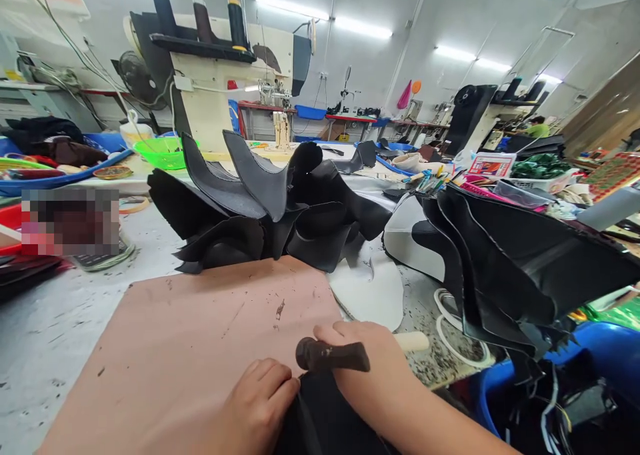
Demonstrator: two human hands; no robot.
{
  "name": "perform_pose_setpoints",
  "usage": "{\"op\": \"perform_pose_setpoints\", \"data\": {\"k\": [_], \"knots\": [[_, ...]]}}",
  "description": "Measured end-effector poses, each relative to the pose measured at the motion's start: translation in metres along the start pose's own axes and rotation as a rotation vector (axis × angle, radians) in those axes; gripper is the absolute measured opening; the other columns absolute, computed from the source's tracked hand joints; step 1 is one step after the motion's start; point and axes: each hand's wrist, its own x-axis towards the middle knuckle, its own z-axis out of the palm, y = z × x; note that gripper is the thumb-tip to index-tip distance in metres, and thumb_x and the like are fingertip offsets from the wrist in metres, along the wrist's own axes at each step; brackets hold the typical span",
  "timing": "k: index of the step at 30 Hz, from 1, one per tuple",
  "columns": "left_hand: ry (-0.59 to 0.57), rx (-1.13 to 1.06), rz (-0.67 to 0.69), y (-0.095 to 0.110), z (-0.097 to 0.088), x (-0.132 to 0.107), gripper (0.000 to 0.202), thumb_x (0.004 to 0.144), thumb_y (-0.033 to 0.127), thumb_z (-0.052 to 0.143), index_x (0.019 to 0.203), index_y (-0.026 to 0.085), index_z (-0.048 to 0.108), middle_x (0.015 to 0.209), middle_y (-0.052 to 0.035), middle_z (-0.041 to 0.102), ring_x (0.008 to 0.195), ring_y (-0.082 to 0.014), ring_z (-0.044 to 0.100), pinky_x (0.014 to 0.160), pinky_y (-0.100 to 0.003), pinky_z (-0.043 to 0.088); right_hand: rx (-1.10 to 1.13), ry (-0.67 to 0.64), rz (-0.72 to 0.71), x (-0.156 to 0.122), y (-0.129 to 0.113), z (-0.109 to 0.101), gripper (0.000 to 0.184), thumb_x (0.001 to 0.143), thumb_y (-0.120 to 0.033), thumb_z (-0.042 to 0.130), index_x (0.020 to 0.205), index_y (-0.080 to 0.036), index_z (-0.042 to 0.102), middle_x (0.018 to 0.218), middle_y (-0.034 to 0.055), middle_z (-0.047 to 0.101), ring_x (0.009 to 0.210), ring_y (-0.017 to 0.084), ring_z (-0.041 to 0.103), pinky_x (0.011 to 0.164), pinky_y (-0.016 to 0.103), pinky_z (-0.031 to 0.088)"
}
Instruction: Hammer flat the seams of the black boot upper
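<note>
My right hand (370, 368) is wrapped round the pale wooden handle of a small hammer (333, 356), whose dark head points left over the near edge of a pinkish-brown work board (200, 335). My left hand (260, 401) is curled, its fingers pinching the edge of a black leather piece (320, 421) that lies at the board's near edge under the hammer head. Much of that piece is hidden by my hands.
A pile of curved black leather pieces (260, 208) sits behind the board, and another stack (505, 261) stands at the right above a blue bin (600, 355). A white cut sheet (370, 285) lies between them. Sewing machines (215, 75), a green basket (163, 151) and cluttered tables fill the background.
</note>
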Motion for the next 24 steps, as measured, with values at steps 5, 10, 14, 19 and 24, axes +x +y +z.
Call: {"op": "perform_pose_setpoints", "data": {"k": [5, 10, 14, 19, 24], "knots": [[-0.032, -0.072, -0.225, -0.005, -0.008, -0.002, 0.012, 0.086, 0.012, 0.051, 0.079, 0.021, 0.056, 0.078, -0.0004, 0.058, 0.072, -0.0173, 0.056, 0.063, -0.028, 0.048, -0.002, -0.118, -0.060, 0.003, -0.008, 0.000, 0.019, 0.085, -0.010, 0.047, 0.085, -0.021, 0.062, 0.074, 0.0024, 0.069, 0.065, 0.020, 0.064, 0.048, 0.028, 0.030], [0.023, -0.066, -0.114, -0.001, -0.009, -0.005, 0.024, 0.088, 0.005, 0.039, 0.080, 0.019, 0.056, 0.071, -0.0004, 0.059, 0.066, -0.0151, 0.056, 0.059, -0.025, 0.048, -0.034, -0.106, -0.045, 0.004, -0.011, -0.001, 0.019, 0.086, -0.009, 0.047, 0.084, -0.020, 0.062, 0.074, 0.0028, 0.069, 0.066, 0.021, 0.065, 0.048, 0.028, 0.030], [0.137, 0.178, 0.104, 0.007, -0.007, -0.006, 0.028, 0.093, 0.009, 0.030, 0.085, 0.014, 0.056, 0.069, -0.0040, 0.057, 0.063, -0.0175, 0.054, 0.058, -0.029, 0.047, 0.005, -0.007, 0.014, 0.003, -0.011, -0.003, 0.014, 0.084, -0.012, 0.052, 0.082, -0.022, 0.061, 0.072, 0.0007, 0.068, 0.064, 0.019, 0.063, 0.049, 0.027, 0.029], [0.125, 0.215, 0.136, 0.009, -0.007, -0.006, 0.032, 0.094, 0.009, 0.026, 0.080, 0.012, 0.055, 0.068, -0.0050, 0.055, 0.062, -0.0177, 0.051, 0.056, -0.030, 0.045, -0.028, -0.091, -0.050, 0.001, -0.013, -0.002, 0.016, 0.083, -0.009, 0.051, 0.081, -0.020, 0.062, 0.073, 0.0035, 0.069, 0.065, 0.020, 0.064, 0.047, 0.029, 0.027], [0.064, 0.081, 0.038, 0.002, -0.009, -0.008, 0.025, 0.091, 0.007, 0.034, 0.083, 0.016, 0.056, 0.073, -0.0034, 0.056, 0.066, -0.0174, 0.052, 0.060, -0.029, 0.046, 0.010, -0.071, -0.021, 0.005, -0.014, -0.001, 0.014, 0.083, -0.011, 0.053, 0.084, -0.021, 0.063, 0.076, 0.0017, 0.069, 0.066, 0.020, 0.064, 0.048, 0.030, 0.027]]}}
